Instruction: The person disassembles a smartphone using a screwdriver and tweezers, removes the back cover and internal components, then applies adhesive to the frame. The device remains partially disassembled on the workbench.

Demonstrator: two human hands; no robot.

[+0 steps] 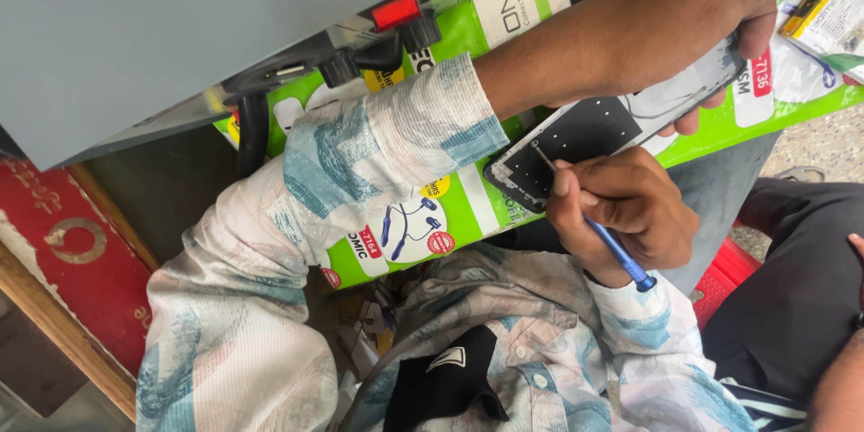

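Above the person's lap, the left hand grips the far end of an opened phone, fingers curled over its upper right edge and thumb underneath. That phone lies with its dark inner side up, its long axis slanting from lower left to upper right, the lower end pointing toward the person's chest. Just below it, the right hand pinches a blue-handled screwdriver like a pen; the thin metal tip touches the phone's dark plate near its lower left end, while the handle slants down and to the right, crossing the phone's axis. Under both lies a green and white package with pictured neckband earphones. A grey box with a red switch sits at upper left. Both sleeves are patterned pale blue and pink.
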